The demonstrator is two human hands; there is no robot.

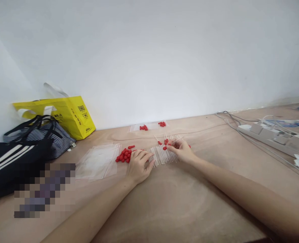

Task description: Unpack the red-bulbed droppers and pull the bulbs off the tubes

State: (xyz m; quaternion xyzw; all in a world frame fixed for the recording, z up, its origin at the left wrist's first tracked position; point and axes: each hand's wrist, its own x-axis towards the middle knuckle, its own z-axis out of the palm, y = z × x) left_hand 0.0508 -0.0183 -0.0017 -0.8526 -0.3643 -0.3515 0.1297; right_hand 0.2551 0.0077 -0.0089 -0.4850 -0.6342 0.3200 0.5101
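Note:
A row of thin clear tubes [162,156] lies side by side on the wooden table between my hands. My left hand [140,165] rests at the row's left end, thumb and fingers apart, beside a pile of red rubber bulbs [123,156]. With thumb and forefinger, my right hand [181,150] pinches one red rubber bulb [165,147] just above the row. Whether a tube is fitted into that bulb is too small to tell. Behind this hand, several tubes with red bulbs on their ends [166,140] point toward the wall, partly hidden by my fingers.
Clear zip bags [98,161] are stacked left of the bulb pile. Filled bags with red-tipped tubes [144,128] lie by the wall. A yellow bag [70,114] and a black bag [15,165] stand at left. Cables and a white power strip [273,138] occupy the right.

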